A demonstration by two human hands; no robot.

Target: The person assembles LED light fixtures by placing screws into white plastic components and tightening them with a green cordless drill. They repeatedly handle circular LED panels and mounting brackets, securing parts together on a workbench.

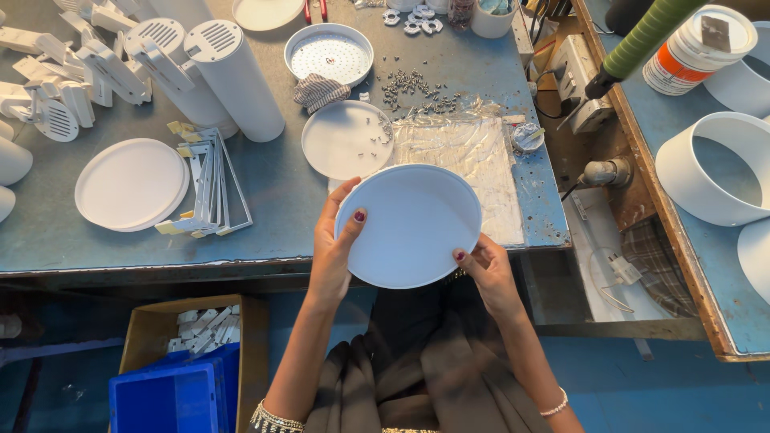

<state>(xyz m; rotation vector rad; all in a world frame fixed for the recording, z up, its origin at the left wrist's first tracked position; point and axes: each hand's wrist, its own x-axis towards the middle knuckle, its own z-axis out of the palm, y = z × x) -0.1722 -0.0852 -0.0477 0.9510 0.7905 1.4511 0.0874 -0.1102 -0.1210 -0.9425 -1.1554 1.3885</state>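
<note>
White round plastic disc (413,224) gripped at rim by left hand (335,248) & right hand (488,269), tilted up for viewing above blue-grey table (281,192).

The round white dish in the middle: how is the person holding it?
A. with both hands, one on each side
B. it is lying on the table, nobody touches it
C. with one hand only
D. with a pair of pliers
A: the left hand has its grip on the left rim of the round white dish and the right hand holds the lower right rim, keeping it up in front of the table edge.
</note>
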